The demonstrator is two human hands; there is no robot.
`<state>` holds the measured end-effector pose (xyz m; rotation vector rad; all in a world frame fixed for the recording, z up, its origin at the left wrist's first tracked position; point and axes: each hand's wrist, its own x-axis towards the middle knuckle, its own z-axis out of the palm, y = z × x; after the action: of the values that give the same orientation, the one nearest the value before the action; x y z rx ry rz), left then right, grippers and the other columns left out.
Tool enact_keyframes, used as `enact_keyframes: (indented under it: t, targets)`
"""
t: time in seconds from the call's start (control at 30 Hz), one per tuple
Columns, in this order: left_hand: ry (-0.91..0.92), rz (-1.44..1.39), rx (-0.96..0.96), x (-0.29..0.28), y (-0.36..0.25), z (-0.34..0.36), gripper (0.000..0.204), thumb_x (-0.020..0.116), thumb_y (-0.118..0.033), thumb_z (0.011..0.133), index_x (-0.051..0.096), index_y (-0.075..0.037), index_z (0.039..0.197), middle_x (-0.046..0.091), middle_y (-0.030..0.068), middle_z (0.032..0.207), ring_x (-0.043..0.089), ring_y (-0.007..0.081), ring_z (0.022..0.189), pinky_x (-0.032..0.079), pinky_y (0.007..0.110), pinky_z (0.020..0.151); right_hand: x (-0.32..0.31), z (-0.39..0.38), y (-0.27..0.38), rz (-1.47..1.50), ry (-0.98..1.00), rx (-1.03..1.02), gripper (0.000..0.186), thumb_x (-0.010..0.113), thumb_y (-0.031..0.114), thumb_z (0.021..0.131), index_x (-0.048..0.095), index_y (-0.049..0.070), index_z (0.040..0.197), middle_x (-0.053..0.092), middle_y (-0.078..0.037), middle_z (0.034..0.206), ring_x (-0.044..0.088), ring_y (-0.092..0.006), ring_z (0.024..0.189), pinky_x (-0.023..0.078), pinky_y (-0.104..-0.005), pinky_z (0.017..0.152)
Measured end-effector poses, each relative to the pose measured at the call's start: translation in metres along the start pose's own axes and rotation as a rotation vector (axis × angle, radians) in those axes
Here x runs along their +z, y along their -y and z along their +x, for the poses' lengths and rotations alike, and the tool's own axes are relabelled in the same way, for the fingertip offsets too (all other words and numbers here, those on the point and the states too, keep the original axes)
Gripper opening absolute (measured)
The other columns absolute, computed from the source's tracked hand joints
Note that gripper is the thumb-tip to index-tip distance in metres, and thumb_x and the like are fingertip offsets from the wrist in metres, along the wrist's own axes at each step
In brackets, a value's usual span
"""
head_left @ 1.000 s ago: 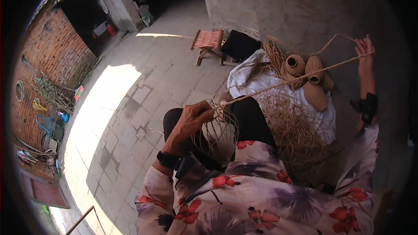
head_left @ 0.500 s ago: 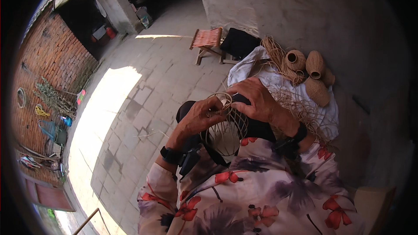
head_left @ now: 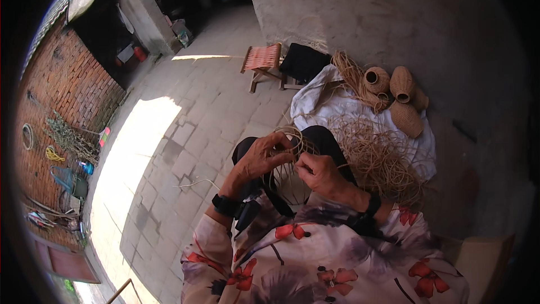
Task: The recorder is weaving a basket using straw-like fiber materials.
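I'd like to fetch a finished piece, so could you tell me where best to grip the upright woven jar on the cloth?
Probably around the woven jar's rounded belly, coming from above: it stands clear on top of the pile on the white cloth, its narrow mouth pointing down.

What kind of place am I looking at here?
Likely a home courtyard used for basket weaving: paved ground, a brick wall, finished woven vessels and loose fibre on a white cloth beside a small stool.

home courtyard | paved floor [head_left: 185, 135] | brick wall [head_left: 67, 84] | wooden stool [head_left: 261, 62] | finished woven baskets [head_left: 396, 87]
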<state>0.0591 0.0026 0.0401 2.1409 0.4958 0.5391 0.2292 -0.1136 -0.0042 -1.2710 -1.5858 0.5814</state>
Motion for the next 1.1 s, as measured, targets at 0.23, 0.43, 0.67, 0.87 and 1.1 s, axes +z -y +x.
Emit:
enact_keyframes:
  t: [0.23,0.43,0.67,0.87,1.1]
  targets:
    - [-0.133,0.089,-0.222,0.008,-0.006,0.003,0.022,0.069,-0.022,0.079,0.061,-0.002,0.084,0.064,0.0096,0.072,0.064,0.0232,0.072,0.048,0.035,0.07,-0.047,0.005,-0.018,-0.158,-0.001,0.218,0.016,0.07,0.011,0.084,0.058,0.002,0.082,0.063,-0.012,0.071,0.062,-0.0249,0.062,0.048,-0.037,0.059]
    - [-0.414,0.463,0.091,0.031,-0.007,0.012,0.012,0.066,-0.013,0.074,0.057,-0.006,0.077,0.061,0.0076,0.067,0.06,0.0275,0.064,0.044,0.038,0.076,-0.046,0.036,-0.031,-0.117,-0.215,0.072,0.016,0.071,0.009,0.082,0.057,0.001,0.083,0.062,-0.011,0.073,0.063,-0.0274,0.066,0.049,-0.0374,0.061]
    - [-0.373,0.53,0.058,0.031,-0.008,0.012,0.012,0.065,-0.007,0.071,0.053,-0.007,0.075,0.059,0.0079,0.064,0.059,0.0297,0.063,0.044,0.038,0.074,-0.023,0.047,-0.033,-0.095,-0.16,-0.018,0.013,0.07,0.008,0.08,0.06,0.003,0.085,0.064,-0.013,0.079,0.065,-0.0305,0.072,0.051,-0.0386,0.064]
    - [-0.337,0.511,-0.025,0.031,-0.011,0.015,0.013,0.064,-0.008,0.074,0.052,-0.004,0.077,0.057,0.0124,0.061,0.06,0.0359,0.059,0.047,0.043,0.056,-0.025,0.039,-0.031,-0.148,-0.098,-0.196,0.015,0.071,0.01,0.08,0.062,0.003,0.09,0.064,-0.014,0.079,0.065,-0.0314,0.07,0.05,-0.0378,0.065]
    - [-0.049,0.415,-0.083,0.007,-0.014,0.019,0.017,0.062,-0.018,0.084,0.052,-0.005,0.087,0.059,0.0206,0.066,0.06,0.0439,0.064,0.047,0.05,0.057,-0.092,0.033,-0.033,0.111,-0.004,0.188,0.012,0.065,0.011,0.089,0.062,0.0,0.093,0.059,0.0,0.075,0.052,-0.0056,0.07,0.045,-0.0248,0.063]
